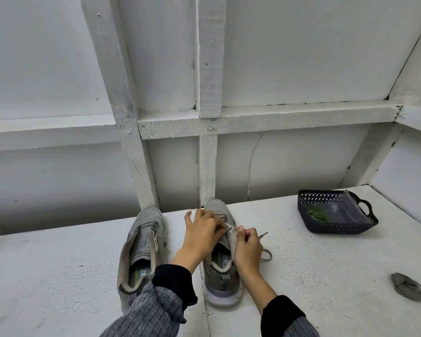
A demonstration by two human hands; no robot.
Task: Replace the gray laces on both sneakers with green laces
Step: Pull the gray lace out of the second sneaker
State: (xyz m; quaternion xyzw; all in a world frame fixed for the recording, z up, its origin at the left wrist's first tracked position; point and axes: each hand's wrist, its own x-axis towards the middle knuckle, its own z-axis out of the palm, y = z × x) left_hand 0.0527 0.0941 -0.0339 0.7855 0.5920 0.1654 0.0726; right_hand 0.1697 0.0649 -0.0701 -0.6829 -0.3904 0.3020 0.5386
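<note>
Gray lace [265, 251] trails from the right sneaker [220, 251] on the white table [58, 276], where my left hand [201, 231] and right hand [247, 244] pinch at its eyelets, the laceless left sneaker [141, 249] just beside, green laces [317, 213] in the basket [336, 224].

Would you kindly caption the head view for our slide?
Both hands, left hand and right hand, unlace the right sneaker; green laces wait in the basket.
</note>
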